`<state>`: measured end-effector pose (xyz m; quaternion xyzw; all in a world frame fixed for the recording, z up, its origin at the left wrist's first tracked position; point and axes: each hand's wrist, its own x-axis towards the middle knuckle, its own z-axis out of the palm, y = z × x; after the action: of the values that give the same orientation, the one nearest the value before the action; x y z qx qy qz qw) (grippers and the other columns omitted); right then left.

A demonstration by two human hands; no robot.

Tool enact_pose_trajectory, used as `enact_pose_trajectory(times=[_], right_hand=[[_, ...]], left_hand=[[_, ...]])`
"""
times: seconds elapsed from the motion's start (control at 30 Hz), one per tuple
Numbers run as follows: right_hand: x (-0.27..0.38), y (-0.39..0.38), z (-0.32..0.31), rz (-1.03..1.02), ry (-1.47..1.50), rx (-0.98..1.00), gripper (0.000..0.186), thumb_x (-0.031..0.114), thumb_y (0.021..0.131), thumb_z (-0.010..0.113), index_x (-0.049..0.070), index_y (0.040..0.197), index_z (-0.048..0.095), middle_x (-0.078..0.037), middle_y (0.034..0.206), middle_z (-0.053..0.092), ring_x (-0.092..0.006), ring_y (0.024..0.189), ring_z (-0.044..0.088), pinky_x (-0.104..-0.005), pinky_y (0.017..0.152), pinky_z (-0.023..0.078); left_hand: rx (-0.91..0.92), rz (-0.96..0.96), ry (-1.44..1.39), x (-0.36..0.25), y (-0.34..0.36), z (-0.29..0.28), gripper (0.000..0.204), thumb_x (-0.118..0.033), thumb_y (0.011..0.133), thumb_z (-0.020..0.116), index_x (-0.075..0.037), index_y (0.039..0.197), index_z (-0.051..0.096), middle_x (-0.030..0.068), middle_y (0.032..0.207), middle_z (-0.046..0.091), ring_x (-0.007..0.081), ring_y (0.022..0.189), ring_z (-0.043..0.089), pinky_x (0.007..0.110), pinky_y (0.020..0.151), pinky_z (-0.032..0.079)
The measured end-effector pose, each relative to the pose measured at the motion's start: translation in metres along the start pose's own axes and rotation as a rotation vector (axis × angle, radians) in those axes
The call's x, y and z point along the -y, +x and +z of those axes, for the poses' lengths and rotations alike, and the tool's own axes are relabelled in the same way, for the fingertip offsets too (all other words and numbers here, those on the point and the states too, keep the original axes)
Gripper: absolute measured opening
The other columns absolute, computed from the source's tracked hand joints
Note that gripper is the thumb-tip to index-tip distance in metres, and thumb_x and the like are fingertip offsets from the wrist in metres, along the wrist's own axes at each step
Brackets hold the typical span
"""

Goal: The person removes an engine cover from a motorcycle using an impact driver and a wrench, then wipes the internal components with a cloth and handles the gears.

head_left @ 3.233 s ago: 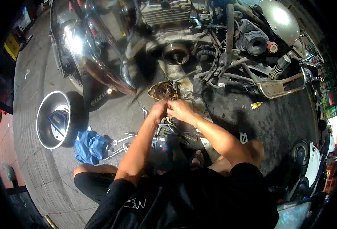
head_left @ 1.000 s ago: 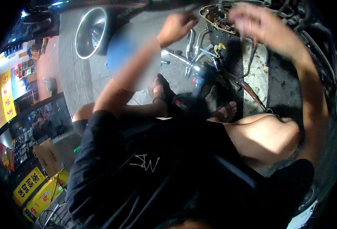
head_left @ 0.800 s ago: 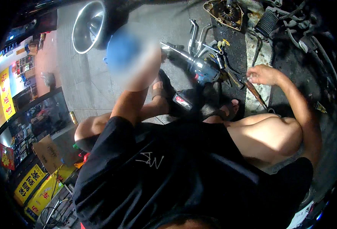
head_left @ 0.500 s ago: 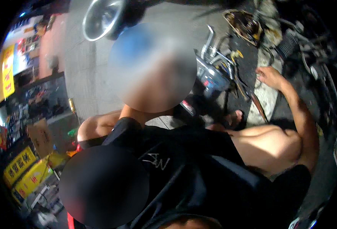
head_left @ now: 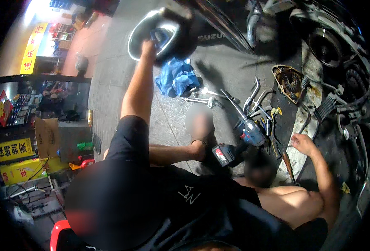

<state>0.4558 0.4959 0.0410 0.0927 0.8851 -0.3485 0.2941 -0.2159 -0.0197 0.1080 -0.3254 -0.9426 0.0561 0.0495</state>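
Reaching far forward, my left hand [head_left: 148,46] has its fingers closed on a dark blue part [head_left: 159,37] inside a steel bowl [head_left: 136,47]. A crumpled blue cloth [head_left: 176,77] lies just below the bowl. My right hand [head_left: 302,143] is low at the right, fingers curled; whatever they pinch is too small to name. Near it are a wooden-handled tool [head_left: 288,165], pliers, sockets and several metal wrenches [head_left: 256,92]. A cordless power tool [head_left: 252,131] with a battery [head_left: 224,154] lies between my feet and those tools. An oily metal cover [head_left: 287,81] rests above them.
The partly dismantled motorcycle [head_left: 325,46] spans the top right. At left are a shop front [head_left: 47,92] with yellow signs, a cardboard box [head_left: 47,134] and a red seat edge [head_left: 58,228] beside clutter. Grey paving [head_left: 107,96] runs between shop and bowl.
My left arm has stretched up and away into the bowl. My right hand has come back from the metal cover to beside the hand tools. The view has swung round toward the left.
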Motion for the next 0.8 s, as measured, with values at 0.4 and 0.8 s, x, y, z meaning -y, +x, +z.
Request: enact_pose_trajectory(times=[0.4, 0.8], right_hand=[[0.025, 0.012, -0.021, -0.061, -0.004, -0.092, 0.030, 0.026, 0.084, 0.064, 0.004, 0.104, 0.060, -0.017, 0.096, 0.066, -0.0343, 0.093, 0.064, -0.0431, 0.078, 0.050], [0.035, -0.019, -0.018, 0.104, 0.004, -0.011, 0.036, 0.029, 0.083, 0.062, 0.006, 0.111, 0.061, -0.016, 0.100, 0.067, -0.0347, 0.095, 0.064, -0.0439, 0.084, 0.051]], left_hand=[[0.477, 0.207, -0.526, -0.457, -0.148, 0.089, 0.051, -0.037, 0.078, 0.071, -0.007, 0.117, 0.056, 0.0210, 0.107, 0.066, 0.0409, 0.101, 0.063, 0.047, 0.087, 0.050], [0.446, 0.015, -0.818, -0.461, -0.180, 0.092, 0.030, -0.016, 0.075, 0.070, -0.004, 0.100, 0.059, 0.0203, 0.095, 0.068, 0.0409, 0.092, 0.064, 0.049, 0.080, 0.049]])
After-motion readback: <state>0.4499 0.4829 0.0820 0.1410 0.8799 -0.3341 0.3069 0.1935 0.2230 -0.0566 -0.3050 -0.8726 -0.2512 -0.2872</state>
